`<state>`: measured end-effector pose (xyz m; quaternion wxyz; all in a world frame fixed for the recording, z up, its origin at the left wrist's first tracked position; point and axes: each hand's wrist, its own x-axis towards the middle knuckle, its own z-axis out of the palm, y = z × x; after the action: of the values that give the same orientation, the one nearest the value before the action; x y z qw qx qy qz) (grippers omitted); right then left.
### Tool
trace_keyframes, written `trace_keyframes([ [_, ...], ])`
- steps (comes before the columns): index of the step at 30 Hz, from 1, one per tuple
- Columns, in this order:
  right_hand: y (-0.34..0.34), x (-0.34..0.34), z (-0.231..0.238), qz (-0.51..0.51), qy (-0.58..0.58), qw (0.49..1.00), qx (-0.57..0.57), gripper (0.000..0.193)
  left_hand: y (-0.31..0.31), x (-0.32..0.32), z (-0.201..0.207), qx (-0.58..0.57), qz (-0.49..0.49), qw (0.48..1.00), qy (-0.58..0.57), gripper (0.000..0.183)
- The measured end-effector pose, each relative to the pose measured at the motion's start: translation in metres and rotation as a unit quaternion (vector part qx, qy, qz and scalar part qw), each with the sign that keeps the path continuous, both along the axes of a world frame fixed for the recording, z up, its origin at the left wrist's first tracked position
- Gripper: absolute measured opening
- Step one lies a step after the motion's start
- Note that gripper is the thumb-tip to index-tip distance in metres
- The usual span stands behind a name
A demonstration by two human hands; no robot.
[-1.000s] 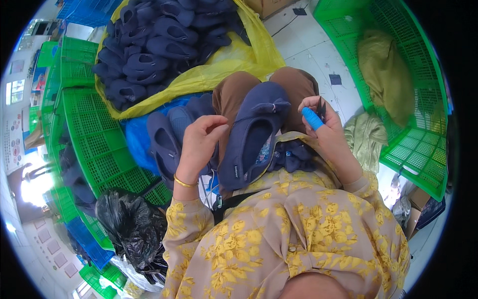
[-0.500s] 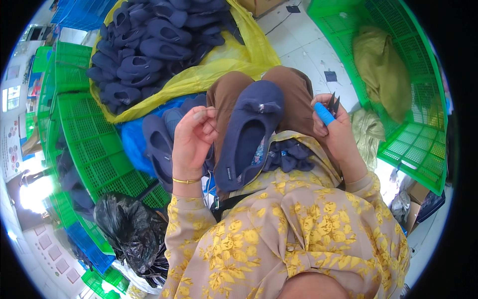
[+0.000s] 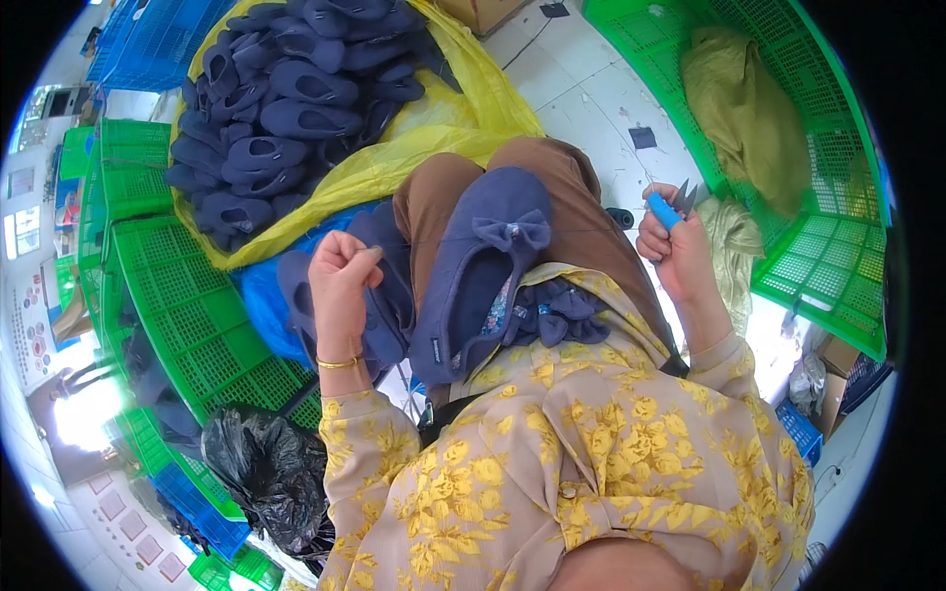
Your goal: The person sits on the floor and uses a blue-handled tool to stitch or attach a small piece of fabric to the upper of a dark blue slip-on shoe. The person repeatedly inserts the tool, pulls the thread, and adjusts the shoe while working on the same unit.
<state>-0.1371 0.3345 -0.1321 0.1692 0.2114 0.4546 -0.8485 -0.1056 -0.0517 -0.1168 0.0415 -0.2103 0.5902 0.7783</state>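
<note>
A navy slipper (image 3: 445, 325) lies on my lap with its toe pointing away and a fabric bow (image 3: 512, 232) across its front. My left hand (image 3: 340, 279), left of the slipper, pinches a fine thread, faint against the dark cloth, that runs toward the bow. Raised to the right of my knee, my right hand (image 3: 678, 246) is closed round small thread snips (image 3: 687, 197), blades up. A blue sleeve (image 3: 663, 210) sits by the blades; whether it wraps a finger or the handle I cannot tell. Loose navy bows (image 3: 562, 313) lie in my lap beside the slipper's heel.
Many navy slippers (image 3: 310, 123) fill a yellow sack (image 3: 473, 133) ahead on the left. More slippers lie by my left knee on blue plastic (image 3: 266, 315). Green crates (image 3: 197, 305) stand left and right, the right one holding an olive cloth (image 3: 744, 118). A black plastic bag (image 3: 261, 463) sits near my left elbow.
My hands have moved apart: the left has drawn left and down away from the bow, the right a little to the right with the snips. The bow now stands spread open across the slipper.
</note>
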Motion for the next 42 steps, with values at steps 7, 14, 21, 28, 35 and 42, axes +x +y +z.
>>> trace_keyframes([
  [7,0.002,0.012,-0.008,0.001,-0.023,1.0,-0.014,0.007,0.005,-0.021,-0.009,0.009,0.097,0.993,0.063,0.023],
  [14,-0.001,0.026,-0.002,0.064,-0.003,0.996,-0.057,0.008,0.012,-0.049,-0.019,-0.044,0.042,0.998,0.024,0.019],
  [21,-0.003,0.03,-0.001,0.078,0.008,0.996,-0.047,0.007,0.071,-0.029,0.031,-0.413,-0.142,0.899,-0.026,0.033],
  [28,0.008,0.031,-0.009,0.062,-0.026,0.994,-0.083,0.008,0.076,-0.021,-0.013,-0.167,-0.104,0.966,0.169,0.011],
  [35,0.009,0.029,-0.006,0.075,-0.034,0.995,-0.049,0.007,0.084,-0.009,0.016,-0.393,-0.128,0.908,0.064,0.008],
  [42,0.016,0.027,-0.007,0.081,-0.065,0.993,-0.051,0.008,0.085,-0.025,0.004,-0.301,-0.199,0.915,0.178,0.006],
])
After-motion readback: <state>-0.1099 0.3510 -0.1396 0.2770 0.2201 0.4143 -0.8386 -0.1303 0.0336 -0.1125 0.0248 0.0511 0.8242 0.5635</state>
